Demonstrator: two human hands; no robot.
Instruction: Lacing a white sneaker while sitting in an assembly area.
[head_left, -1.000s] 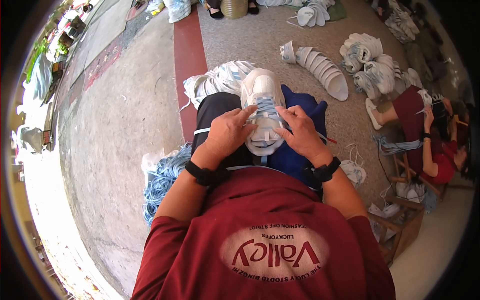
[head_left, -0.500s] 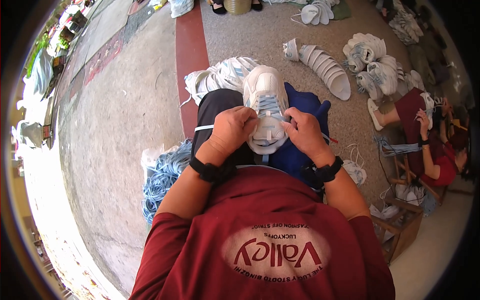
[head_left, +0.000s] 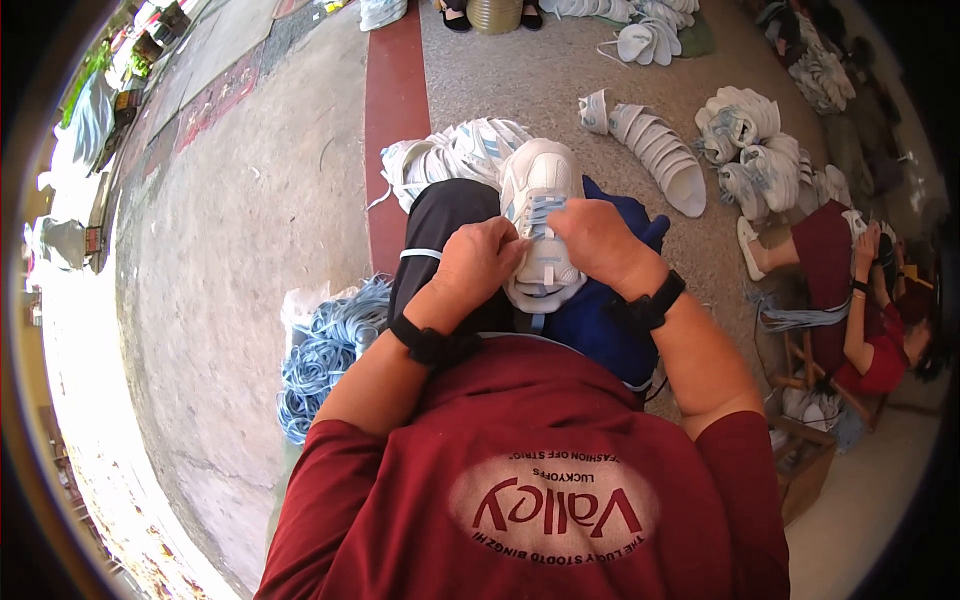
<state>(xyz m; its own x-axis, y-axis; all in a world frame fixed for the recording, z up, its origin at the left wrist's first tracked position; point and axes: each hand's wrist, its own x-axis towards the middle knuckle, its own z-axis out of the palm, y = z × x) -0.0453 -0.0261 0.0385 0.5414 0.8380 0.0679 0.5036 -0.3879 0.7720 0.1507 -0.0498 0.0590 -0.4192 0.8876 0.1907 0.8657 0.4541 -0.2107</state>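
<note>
A white sneaker [head_left: 541,170] with light blue trim rests on my lap, its toe pointing away from me. Light blue shoelace [head_left: 543,212] crosses its front in several rows. My left hand [head_left: 482,264] is closed in a pinch on the lace at the left eyelet edge, below the laced rows. Across the lacing from the right reaches my right hand [head_left: 606,242], its fingers bent and pinched at the lace; its fingertips are partly hidden. The padded tongue [head_left: 549,270] and heel opening face me.
White shoe uppers [head_left: 455,155] lie heaped beyond my knees. Bundled blue laces [head_left: 335,345] sit at my left. A curved row of stacked white pieces [head_left: 655,150] and shoe piles [head_left: 745,140] lie at the far right. A seated co-worker [head_left: 865,300] handles a shoe nearby.
My right hand has moved left and up, from the shoe's right edge onto the laced rows. My left hand stays at the left edge. The whole view has shifted slightly.
</note>
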